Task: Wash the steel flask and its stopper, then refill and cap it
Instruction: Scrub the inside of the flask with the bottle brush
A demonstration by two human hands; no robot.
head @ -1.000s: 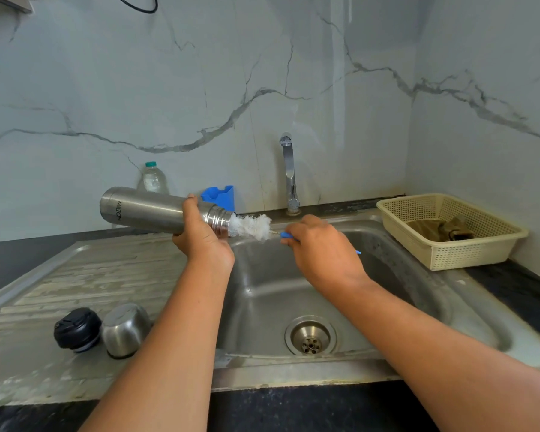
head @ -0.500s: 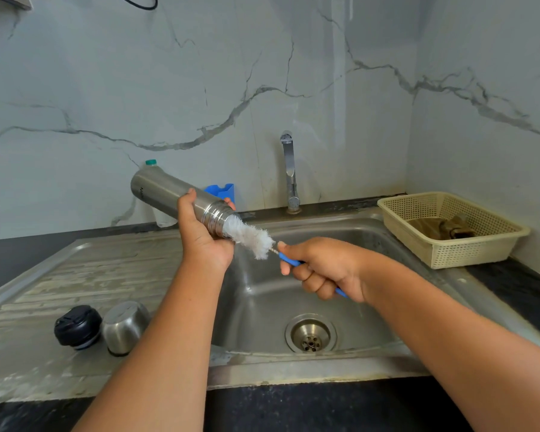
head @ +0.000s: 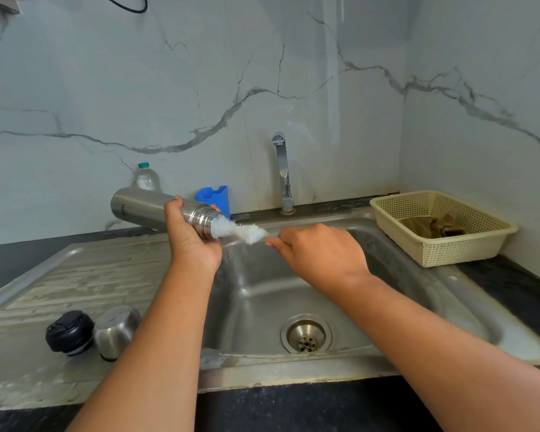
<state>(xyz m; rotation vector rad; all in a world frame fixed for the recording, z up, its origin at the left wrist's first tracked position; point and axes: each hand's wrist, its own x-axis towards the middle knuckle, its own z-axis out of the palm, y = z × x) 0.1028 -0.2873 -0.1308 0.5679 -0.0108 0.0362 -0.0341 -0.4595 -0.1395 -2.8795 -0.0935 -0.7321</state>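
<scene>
The left hand (head: 194,241) is gripping the flask (head: 147,210) near its neck, holding it almost level over the sink's (head: 262,294) left edge. The right hand (head: 318,254) is pinching the brush (head: 243,232), whose bristles are sitting in the flask's mouth. The stopper (head: 69,333) and cup (head: 116,330) are resting on the drainboard (head: 75,275).

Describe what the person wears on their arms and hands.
Nothing worn shows. The left hand and right hand have no gloves, watch or bracelet in view. The left forearm and right forearm are bare; no sleeve enters the picture.
</scene>
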